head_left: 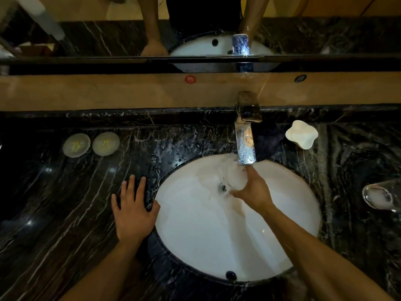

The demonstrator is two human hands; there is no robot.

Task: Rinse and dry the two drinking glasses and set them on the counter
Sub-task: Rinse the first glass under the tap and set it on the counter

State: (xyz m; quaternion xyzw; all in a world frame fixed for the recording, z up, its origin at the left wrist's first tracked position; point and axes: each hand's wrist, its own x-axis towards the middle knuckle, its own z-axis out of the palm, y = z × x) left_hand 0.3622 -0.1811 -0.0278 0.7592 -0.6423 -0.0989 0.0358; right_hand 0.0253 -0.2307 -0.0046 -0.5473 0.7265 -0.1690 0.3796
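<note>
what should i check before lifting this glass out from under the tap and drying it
1. Grip: right hand curls round the glass under the faucet: ok.
2. Water reaching the glass: stream runs onto it over the sink: ok.
3. Glass fully rinsed: blurred by water: cannot tell.
4. Left hand free to help: lies flat on the counter, holding nothing: ok.
5. Drying cloth at hand: none plainly visible: cannot tell.
6. Second glass: lies on its side on the counter at the right, not yet rinsed as far as can be seen: not ok.
</note>
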